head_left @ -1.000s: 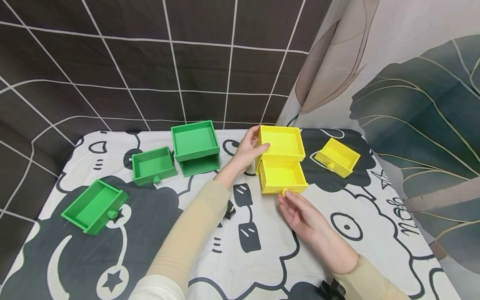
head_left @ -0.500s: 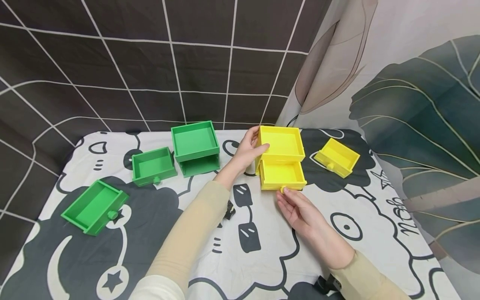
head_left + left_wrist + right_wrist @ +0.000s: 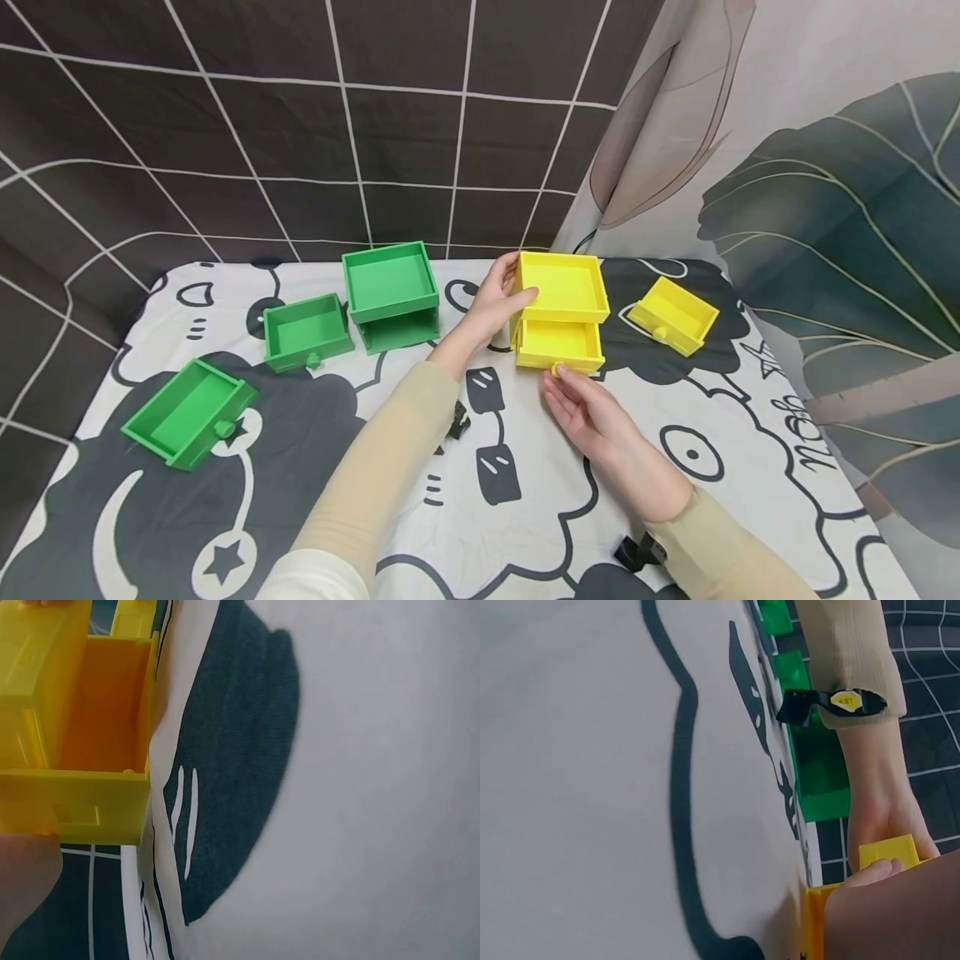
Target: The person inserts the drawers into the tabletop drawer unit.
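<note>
Fingers of the right hand (image 3: 588,417), straight and relaxed, touch the knob of the half-inserted yellow drawer (image 3: 558,344) while the left hand (image 3: 498,302) grips the yellow cabinet (image 3: 562,287) steady; an off-centre push could skew and jam the drawer.

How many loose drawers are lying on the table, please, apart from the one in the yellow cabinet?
3: a green drawer front left, another green one beside the green cabinet, and a yellow drawer far right.
</note>
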A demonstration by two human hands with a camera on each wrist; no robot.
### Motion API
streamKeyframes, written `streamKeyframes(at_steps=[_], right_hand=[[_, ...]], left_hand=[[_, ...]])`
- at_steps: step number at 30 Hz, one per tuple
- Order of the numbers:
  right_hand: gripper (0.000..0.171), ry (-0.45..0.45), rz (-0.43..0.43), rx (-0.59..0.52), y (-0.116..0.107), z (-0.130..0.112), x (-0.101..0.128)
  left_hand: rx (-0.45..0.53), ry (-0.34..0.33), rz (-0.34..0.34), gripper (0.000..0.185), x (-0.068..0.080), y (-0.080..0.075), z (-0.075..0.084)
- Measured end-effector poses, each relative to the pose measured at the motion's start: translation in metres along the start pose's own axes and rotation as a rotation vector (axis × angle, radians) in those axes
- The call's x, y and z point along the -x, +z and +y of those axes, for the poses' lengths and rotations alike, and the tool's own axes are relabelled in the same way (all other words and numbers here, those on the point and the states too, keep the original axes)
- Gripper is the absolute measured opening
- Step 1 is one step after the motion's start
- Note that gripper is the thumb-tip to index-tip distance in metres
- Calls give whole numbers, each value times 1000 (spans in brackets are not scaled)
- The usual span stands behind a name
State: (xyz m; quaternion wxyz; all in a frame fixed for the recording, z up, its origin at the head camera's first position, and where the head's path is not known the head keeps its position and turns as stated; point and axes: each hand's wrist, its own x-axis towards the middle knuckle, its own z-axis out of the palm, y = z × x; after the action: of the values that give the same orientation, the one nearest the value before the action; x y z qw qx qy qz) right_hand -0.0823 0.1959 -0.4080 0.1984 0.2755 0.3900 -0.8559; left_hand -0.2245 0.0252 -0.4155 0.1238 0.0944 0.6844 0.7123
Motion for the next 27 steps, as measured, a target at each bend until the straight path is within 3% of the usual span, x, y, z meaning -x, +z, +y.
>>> streamKeyframes(at_steps=[10, 27], right_hand=[[22, 21, 63, -27, 6, -12, -7], [20, 57, 59, -104, 16, -25, -24]], left_hand=[[10, 8, 2, 74, -1, 0, 0], [17, 5, -12, 75, -1, -2, -2]])
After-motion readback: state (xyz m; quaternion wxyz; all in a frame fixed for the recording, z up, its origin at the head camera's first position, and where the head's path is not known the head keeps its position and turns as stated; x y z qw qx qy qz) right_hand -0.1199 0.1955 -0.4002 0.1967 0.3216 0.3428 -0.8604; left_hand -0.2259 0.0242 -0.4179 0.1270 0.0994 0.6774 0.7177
